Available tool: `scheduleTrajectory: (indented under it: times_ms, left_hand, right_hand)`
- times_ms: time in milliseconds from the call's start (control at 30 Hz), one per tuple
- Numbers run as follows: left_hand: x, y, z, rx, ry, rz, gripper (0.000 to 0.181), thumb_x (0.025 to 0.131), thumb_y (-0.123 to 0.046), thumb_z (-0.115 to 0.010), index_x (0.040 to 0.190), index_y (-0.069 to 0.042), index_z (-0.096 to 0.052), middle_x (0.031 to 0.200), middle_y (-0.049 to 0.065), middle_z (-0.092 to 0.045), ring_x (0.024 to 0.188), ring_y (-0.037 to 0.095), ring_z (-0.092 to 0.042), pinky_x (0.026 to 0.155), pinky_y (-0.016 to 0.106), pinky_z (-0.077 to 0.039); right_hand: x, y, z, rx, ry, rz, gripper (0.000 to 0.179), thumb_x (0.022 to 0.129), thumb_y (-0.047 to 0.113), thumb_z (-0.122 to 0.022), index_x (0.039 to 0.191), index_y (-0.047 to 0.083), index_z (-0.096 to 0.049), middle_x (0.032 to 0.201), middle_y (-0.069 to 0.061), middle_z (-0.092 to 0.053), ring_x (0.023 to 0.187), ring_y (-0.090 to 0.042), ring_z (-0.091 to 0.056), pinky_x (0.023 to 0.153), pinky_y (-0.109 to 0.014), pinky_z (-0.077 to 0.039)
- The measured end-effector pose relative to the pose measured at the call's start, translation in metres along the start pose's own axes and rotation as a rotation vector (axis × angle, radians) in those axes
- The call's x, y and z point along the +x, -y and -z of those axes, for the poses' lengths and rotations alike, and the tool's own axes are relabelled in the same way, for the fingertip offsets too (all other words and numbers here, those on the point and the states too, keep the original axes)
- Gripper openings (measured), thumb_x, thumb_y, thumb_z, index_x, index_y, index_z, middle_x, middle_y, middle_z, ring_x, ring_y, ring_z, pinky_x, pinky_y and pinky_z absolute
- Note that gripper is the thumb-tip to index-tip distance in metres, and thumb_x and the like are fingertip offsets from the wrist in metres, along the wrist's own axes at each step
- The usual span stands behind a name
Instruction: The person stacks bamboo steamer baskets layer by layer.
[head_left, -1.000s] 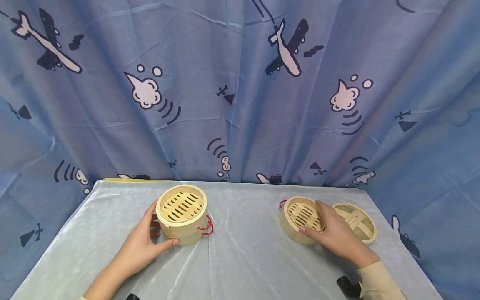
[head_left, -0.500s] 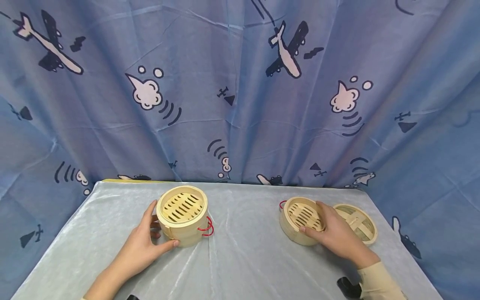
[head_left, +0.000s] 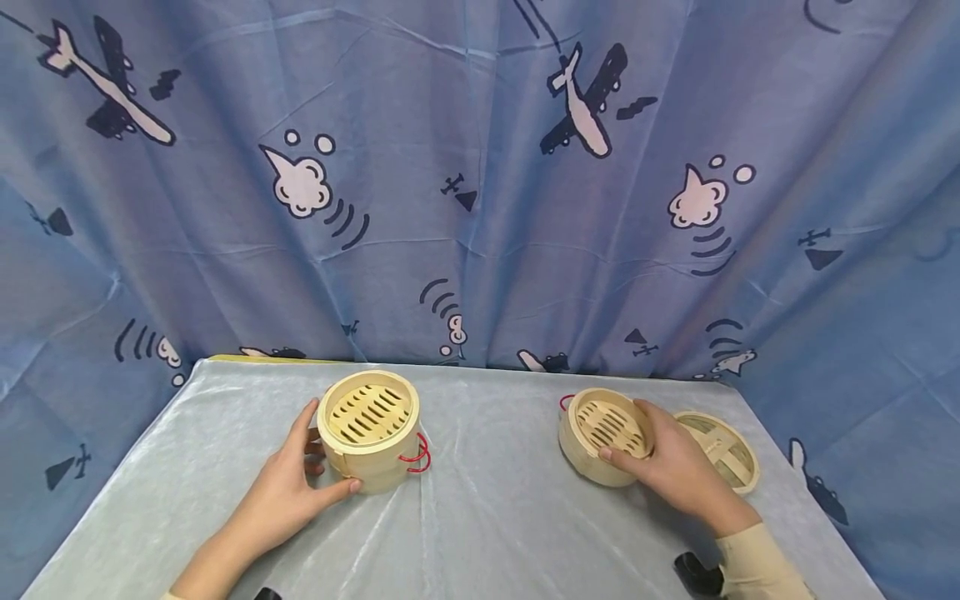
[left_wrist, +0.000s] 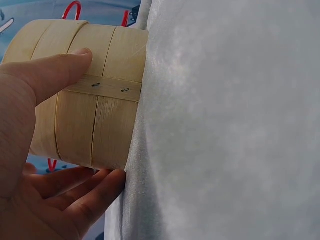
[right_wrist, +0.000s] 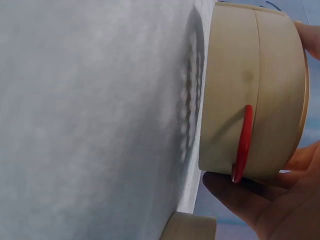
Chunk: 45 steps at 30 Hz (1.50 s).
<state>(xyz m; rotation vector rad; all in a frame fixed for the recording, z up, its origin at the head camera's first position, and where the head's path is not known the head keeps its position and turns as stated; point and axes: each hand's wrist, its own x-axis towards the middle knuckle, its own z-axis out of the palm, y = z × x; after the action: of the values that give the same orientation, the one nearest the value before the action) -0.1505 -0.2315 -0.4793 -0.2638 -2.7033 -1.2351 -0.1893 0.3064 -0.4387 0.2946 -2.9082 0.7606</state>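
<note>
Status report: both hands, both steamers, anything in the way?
Left hand holds taller steamer. Right hand holds shorter steamer. Round lid partly hidden behind right hand, possibly in its way.

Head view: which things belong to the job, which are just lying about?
In the job:
left steamer, gripped by the left hand
right steamer, gripped by the right hand

Lying about:
lid, in neither hand's grip, though it may well go with a steamer
cloth, covering the work surface
curtain, backdrop only
</note>
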Motion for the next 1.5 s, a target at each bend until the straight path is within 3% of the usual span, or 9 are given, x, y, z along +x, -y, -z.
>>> scheduleTrajectory:
  times_ms: [167, 333, 767, 1267, 1500]
  left_hand:
    - [-0.001, -0.001, -0.001, 0.001, -0.012, -0.028, 0.124, 0.079, -0.047, -0.1, 0.173, -0.017, -0.024, 0.129, 0.012, -0.068, 0.103, 0.02, -0.069, 0.086, 0.038, -0.062]
    - [-0.003, -0.003, 0.001, 0.024, -0.017, -0.045, 0.123, 0.079, -0.047, -0.1, 0.172, -0.013, -0.027, 0.128, 0.011, -0.069, 0.103, 0.018, -0.069, 0.087, 0.042, -0.061]
    - [-0.001, -0.001, 0.0, 0.039, 0.0, -0.03, 0.122, 0.08, -0.051, -0.098, 0.173, -0.021, -0.025, 0.132, 0.009, -0.068, 0.103, 0.02, -0.068, 0.086, 0.041, -0.059]
    - [-0.003, -0.005, 0.002, 0.031, -0.017, -0.047, 0.122, 0.079, -0.045, -0.1, 0.171, -0.011, -0.027, 0.132, 0.014, -0.068, 0.104, 0.022, -0.07, 0.089, 0.049, -0.06]
    - [-0.002, -0.005, 0.001, 0.034, -0.005, -0.036, 0.121, 0.08, -0.048, -0.099, 0.172, -0.013, -0.027, 0.133, 0.014, -0.068, 0.104, 0.023, -0.07, 0.089, 0.048, -0.06]
  right_hand:
    - [0.001, 0.007, 0.001, 0.008, -0.007, -0.003, 0.111, 0.092, 0.064, -0.081, 0.16, -0.011, -0.037, 0.155, -0.036, -0.05, 0.141, -0.056, -0.05, 0.113, -0.072, -0.041]
    - [0.001, 0.016, 0.002, 0.012, 0.003, -0.016, 0.113, 0.091, 0.067, -0.081, 0.161, -0.01, -0.038, 0.155, -0.034, -0.051, 0.141, -0.055, -0.05, 0.113, -0.072, -0.042]
    - [0.009, 0.031, 0.002, 0.043, -0.018, 0.03, 0.108, 0.089, 0.066, -0.084, 0.159, -0.006, -0.045, 0.152, -0.028, -0.057, 0.14, -0.047, -0.055, 0.113, -0.067, -0.044]
    - [0.013, 0.066, 0.0, 0.081, -0.044, 0.091, 0.096, 0.085, 0.067, -0.088, 0.153, 0.007, -0.056, 0.135, -0.008, -0.07, 0.121, -0.029, -0.067, 0.1, -0.055, -0.054]
    - [0.015, 0.074, -0.002, 0.089, -0.032, 0.092, 0.097, 0.084, 0.069, -0.087, 0.154, 0.01, -0.055, 0.139, -0.007, -0.069, 0.124, -0.028, -0.067, 0.1, -0.054, -0.054]
